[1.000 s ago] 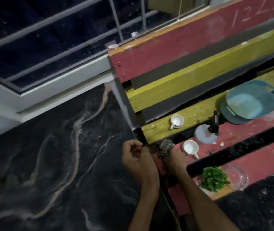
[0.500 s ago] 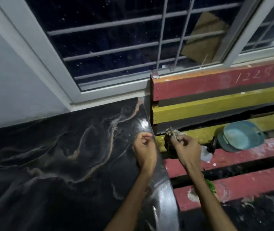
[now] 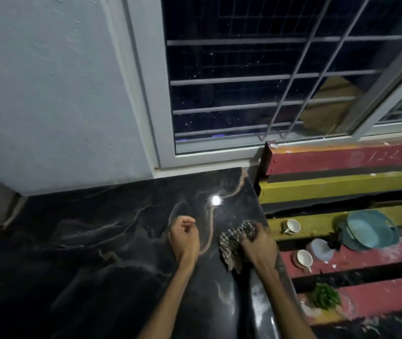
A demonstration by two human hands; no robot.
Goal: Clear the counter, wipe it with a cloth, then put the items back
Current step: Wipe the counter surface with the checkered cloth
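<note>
A checked cloth (image 3: 234, 241) lies bunched on the black marble counter (image 3: 97, 253) near its right edge, and my right hand (image 3: 260, 243) presses down on it, fingers closed around it. My left hand (image 3: 184, 237) hovers over the counter just left of the cloth, fingers loosely curled with nothing in them. On the red and yellow slatted bench (image 3: 341, 187) to the right stand two white cups (image 3: 291, 226) (image 3: 304, 258), a pale spray bottle (image 3: 321, 248), stacked teal basins (image 3: 368, 230), a small green plant (image 3: 326, 296) and a clear glass dish (image 3: 348, 305).
A barred window (image 3: 256, 77) and a pale wall (image 3: 48, 94) back the counter. The bench's dark end post (image 3: 264, 162) rises beside the counter's far right corner. A gap runs between the counter edge and the bench.
My right hand has carried the cloth from above the bench leftward and down onto the counter. My left hand has let go of the cloth and drifted left. The view has tilted upward.
</note>
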